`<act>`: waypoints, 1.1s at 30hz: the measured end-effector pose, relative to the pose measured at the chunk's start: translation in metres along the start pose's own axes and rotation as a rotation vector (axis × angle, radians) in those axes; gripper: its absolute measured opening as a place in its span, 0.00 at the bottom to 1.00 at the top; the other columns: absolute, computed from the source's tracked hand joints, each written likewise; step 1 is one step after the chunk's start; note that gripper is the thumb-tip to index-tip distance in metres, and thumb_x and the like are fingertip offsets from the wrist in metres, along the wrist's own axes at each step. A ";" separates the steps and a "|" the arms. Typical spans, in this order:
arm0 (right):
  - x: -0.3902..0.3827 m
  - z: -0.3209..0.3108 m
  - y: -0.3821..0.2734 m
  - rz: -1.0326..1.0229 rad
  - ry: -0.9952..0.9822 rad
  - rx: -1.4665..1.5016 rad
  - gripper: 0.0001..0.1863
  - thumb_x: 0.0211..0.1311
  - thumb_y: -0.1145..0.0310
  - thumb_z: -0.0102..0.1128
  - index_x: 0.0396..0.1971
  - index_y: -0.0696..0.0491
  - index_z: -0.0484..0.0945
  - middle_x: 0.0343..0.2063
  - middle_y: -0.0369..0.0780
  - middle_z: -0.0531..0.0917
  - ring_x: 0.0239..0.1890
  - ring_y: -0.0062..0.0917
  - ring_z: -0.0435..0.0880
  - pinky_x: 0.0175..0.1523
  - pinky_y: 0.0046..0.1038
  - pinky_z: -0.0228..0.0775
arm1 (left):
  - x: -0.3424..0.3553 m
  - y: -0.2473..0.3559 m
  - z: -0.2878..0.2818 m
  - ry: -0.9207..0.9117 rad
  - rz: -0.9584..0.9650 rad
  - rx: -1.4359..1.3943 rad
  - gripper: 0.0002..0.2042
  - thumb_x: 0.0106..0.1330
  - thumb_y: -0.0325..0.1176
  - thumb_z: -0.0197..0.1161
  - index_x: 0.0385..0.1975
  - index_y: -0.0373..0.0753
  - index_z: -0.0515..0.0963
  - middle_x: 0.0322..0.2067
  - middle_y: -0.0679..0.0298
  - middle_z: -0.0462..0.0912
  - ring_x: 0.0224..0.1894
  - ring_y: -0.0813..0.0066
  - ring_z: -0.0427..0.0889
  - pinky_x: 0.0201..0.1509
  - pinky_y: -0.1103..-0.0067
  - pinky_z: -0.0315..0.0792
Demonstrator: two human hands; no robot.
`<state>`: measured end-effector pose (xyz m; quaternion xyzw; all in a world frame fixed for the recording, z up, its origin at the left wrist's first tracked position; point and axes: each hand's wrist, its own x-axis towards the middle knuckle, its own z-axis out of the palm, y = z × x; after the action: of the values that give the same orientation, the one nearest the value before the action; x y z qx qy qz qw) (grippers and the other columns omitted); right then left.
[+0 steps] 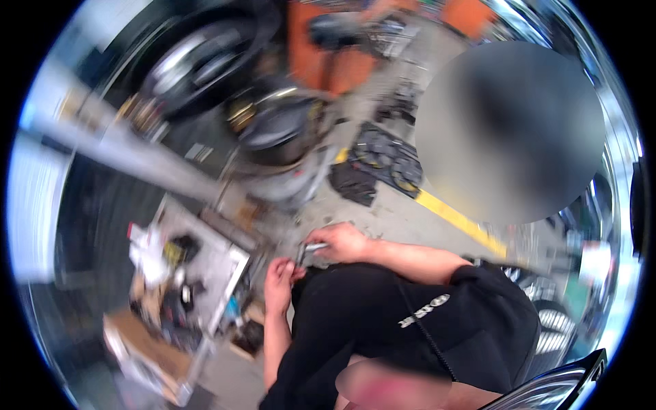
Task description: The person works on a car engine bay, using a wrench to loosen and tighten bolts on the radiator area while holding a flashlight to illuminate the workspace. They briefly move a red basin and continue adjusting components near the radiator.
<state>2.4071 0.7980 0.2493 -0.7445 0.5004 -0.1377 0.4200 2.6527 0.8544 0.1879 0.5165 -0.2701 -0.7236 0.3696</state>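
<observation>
In front of my torso both hands are close together, blurred by motion. My right hand [345,242] is closed around a short silver metal piece [314,247], its end pointing toward my left hand. My left hand [279,279] is closed too, its fingertips pinched at a thin dark part [300,255] that meets the silver piece. I cannot tell whether the two parts are joined, or what kind of tool they make.
To the left, a light-topped bench [229,273] carries a cardboard box [147,348], a white bag [152,263] and loose parts. Large tires [205,65] stand beyond. Black items [383,154] lie near a yellow floor line [458,220]. Orange equipment [307,55] stands at the back.
</observation>
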 end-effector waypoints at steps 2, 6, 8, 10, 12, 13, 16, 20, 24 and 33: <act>-0.065 -0.030 0.034 0.054 0.115 0.023 0.21 0.60 0.65 0.69 0.54 0.44 0.79 0.43 0.42 0.88 0.48 0.41 0.87 0.52 0.43 0.78 | 0.011 -0.021 0.048 -0.139 -0.002 0.048 0.13 0.72 0.23 0.61 0.54 0.32 0.71 0.45 0.54 0.83 0.43 0.68 0.86 0.48 0.73 0.83; -0.194 -0.059 0.117 0.111 0.403 0.050 0.21 0.61 0.64 0.69 0.55 0.44 0.79 0.40 0.42 0.88 0.45 0.41 0.87 0.49 0.42 0.79 | 0.030 -0.056 0.181 -0.395 -0.123 0.274 0.14 0.72 0.23 0.62 0.54 0.32 0.71 0.46 0.50 0.85 0.39 0.69 0.86 0.47 0.75 0.84; -0.231 -0.076 0.133 0.221 0.523 0.105 0.20 0.61 0.64 0.70 0.54 0.45 0.80 0.39 0.42 0.88 0.44 0.41 0.88 0.48 0.41 0.80 | 0.052 -0.060 0.230 -0.486 -0.226 0.330 0.13 0.74 0.26 0.60 0.55 0.32 0.71 0.46 0.49 0.86 0.38 0.69 0.86 0.47 0.75 0.84; -0.278 -0.093 0.158 0.303 0.620 0.156 0.20 0.60 0.65 0.71 0.53 0.47 0.81 0.39 0.42 0.88 0.44 0.40 0.88 0.48 0.40 0.80 | 0.059 -0.075 0.286 -0.578 -0.320 0.284 0.12 0.78 0.30 0.58 0.55 0.33 0.71 0.46 0.49 0.86 0.39 0.68 0.87 0.48 0.74 0.84; -0.317 -0.105 0.178 0.357 0.720 0.189 0.21 0.60 0.66 0.71 0.54 0.47 0.81 0.39 0.42 0.88 0.44 0.39 0.88 0.49 0.39 0.80 | 0.066 -0.087 0.340 -0.617 -0.393 0.314 0.11 0.78 0.29 0.57 0.54 0.33 0.72 0.47 0.49 0.86 0.40 0.69 0.87 0.48 0.74 0.84; -0.334 -0.114 0.187 0.376 0.765 0.203 0.21 0.60 0.66 0.71 0.54 0.47 0.81 0.39 0.42 0.88 0.44 0.39 0.88 0.49 0.39 0.81 | 0.068 -0.093 0.364 -0.630 -0.423 0.325 0.11 0.78 0.29 0.57 0.54 0.33 0.72 0.47 0.49 0.86 0.40 0.69 0.87 0.49 0.74 0.84; -0.373 -0.130 0.212 0.466 0.886 0.254 0.20 0.60 0.67 0.71 0.53 0.47 0.81 0.40 0.42 0.88 0.45 0.38 0.89 0.50 0.38 0.81 | 0.090 -0.117 0.424 -0.682 -0.394 0.465 0.10 0.78 0.29 0.56 0.53 0.33 0.73 0.45 0.55 0.84 0.43 0.69 0.86 0.50 0.75 0.84; -0.394 -0.140 0.259 0.642 1.040 0.317 0.20 0.61 0.66 0.71 0.53 0.47 0.81 0.39 0.42 0.88 0.45 0.38 0.89 0.50 0.38 0.80 | 0.123 -0.136 0.504 -0.745 -0.356 0.618 0.10 0.75 0.27 0.61 0.51 0.33 0.74 0.42 0.59 0.83 0.43 0.69 0.86 0.52 0.73 0.83; -0.425 -0.186 0.300 0.750 1.078 0.346 0.20 0.61 0.64 0.71 0.53 0.47 0.81 0.40 0.42 0.88 0.45 0.38 0.88 0.51 0.39 0.80 | 0.166 -0.163 0.579 -0.948 -0.412 0.662 0.11 0.71 0.26 0.66 0.48 0.33 0.74 0.42 0.59 0.84 0.41 0.71 0.86 0.50 0.73 0.83; -0.483 -0.332 0.393 0.954 1.189 0.277 0.22 0.61 0.64 0.72 0.55 0.47 0.81 0.40 0.42 0.88 0.45 0.38 0.88 0.50 0.37 0.80 | 0.259 -0.183 0.802 -1.312 -0.672 0.868 0.15 0.82 0.43 0.52 0.47 0.36 0.76 0.36 0.64 0.83 0.35 0.78 0.81 0.43 0.78 0.77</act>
<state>1.7291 0.9943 0.2553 -0.1899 0.8865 -0.3799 0.1839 1.7960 0.7575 0.1618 0.1417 -0.5151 -0.7798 -0.3264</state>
